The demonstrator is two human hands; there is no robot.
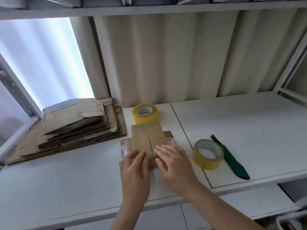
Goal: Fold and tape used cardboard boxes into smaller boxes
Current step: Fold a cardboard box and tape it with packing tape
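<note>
A small brown cardboard box [147, 137] lies on the white table [66, 180] with its two flaps meeting in a centre seam, clear tape shining across the far end. My left hand [134, 173] presses flat on the near left flap. My right hand [174, 165] lies with straight fingers on the near right flap. Both hands cover the box's near edge. One roll of yellowish tape [207, 154] stands just right of my right hand. A second roll [144, 113] sits behind the box.
A stack of flattened cardboard boxes [73, 128] fills the table's left back corner. A green-handled knife [232, 161] lies right of the near tape roll. A beige curtain [166, 55] hangs behind, and a shelf frame [289, 68] rises at right.
</note>
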